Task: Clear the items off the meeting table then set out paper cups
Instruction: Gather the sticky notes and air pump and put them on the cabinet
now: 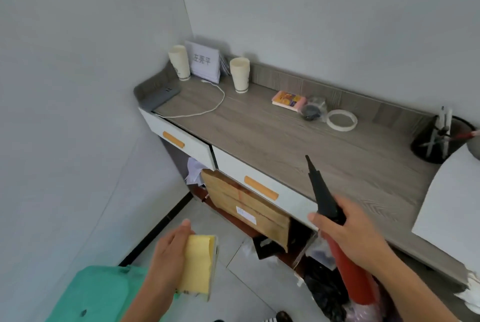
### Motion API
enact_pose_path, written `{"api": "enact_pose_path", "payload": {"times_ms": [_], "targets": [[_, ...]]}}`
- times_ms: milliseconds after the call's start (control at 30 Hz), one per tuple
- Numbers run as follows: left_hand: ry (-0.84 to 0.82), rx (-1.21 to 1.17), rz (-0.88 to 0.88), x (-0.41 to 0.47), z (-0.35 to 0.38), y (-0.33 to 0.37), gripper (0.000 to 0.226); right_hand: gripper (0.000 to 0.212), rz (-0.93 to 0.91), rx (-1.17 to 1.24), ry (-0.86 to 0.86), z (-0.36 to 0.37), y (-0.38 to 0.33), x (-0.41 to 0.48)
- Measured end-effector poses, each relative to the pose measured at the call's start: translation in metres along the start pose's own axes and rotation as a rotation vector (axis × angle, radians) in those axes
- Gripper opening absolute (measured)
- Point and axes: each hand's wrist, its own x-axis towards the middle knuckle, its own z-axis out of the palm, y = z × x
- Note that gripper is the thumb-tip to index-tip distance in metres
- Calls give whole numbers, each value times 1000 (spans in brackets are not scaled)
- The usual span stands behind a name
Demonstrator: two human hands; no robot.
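Two items seemingly mid-clearing: left hand (166, 256) clasps pad (198, 264), right hand (348, 228) wraps pump (322, 191); cups (239, 75) beyond fingertips (313, 217), not yet set out.

Yellow pad (198, 264); red-black pump (350, 275); grey woodgrain countertop (259, 134)

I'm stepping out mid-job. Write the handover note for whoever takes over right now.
Left hand holds a yellow pad. Right hand grips a black-and-red pump above the front edge of the cabinet top.
Paper cups stand at its far end: corner stack, second stack, a name card between them.
Done: two items in hand, apparently cleared from the meeting table, which is out of view.
Left: set both items down, likely on the cabinet, then take cups to the table and set them out.
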Motion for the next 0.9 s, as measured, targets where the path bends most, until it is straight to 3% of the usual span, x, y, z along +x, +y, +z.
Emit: {"api": "enact_pose_path", "payload": {"times_ms": [167, 367, 500, 600, 900], "targets": [[-118, 24, -116, 77, 27, 38, 42, 19, 49, 9, 74, -3, -20, 61], [-407, -78, -147, 192, 54, 109, 32, 19, 157, 108, 249, -6, -39, 124], [-511, 203, 36, 261, 95, 178, 14, 23, 193, 173, 376, -3, -64, 167], [-658, 241, 150, 299, 138, 213, 2, 22, 219, 198, 462, -2, -78, 186], [-750, 176, 463, 343, 282, 265, 23, 31, 361, 293, 708, -15, -70, 182]]}}
